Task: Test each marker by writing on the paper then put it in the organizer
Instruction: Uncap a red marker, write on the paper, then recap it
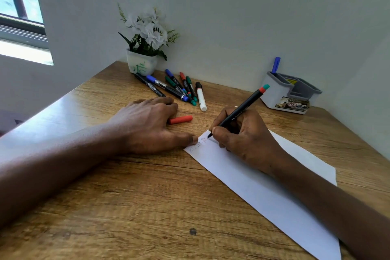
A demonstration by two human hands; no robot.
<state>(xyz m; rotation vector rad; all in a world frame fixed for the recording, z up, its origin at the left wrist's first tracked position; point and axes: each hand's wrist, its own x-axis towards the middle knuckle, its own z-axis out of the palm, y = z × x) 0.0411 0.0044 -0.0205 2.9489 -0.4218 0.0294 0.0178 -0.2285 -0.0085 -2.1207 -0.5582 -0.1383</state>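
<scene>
My right hand (242, 133) grips a black marker (242, 107) with a red and teal end, its tip touching the top corner of the white paper (263, 192), where faint marks show. My left hand (147, 124) lies flat on the table, its thumb pressing the paper's corner. A red cap (181, 119) lies just right of my left fingers. Several capped markers (175, 87) lie in a loose pile at the back. The grey-and-white organizer (282, 95) stands at the back right with one blue marker (276, 65) upright in it.
A white pot of artificial white flowers (145, 48) stands in the back corner behind the marker pile. The wooden table (147, 207) meets the wall at the back and right. A window is at the upper left.
</scene>
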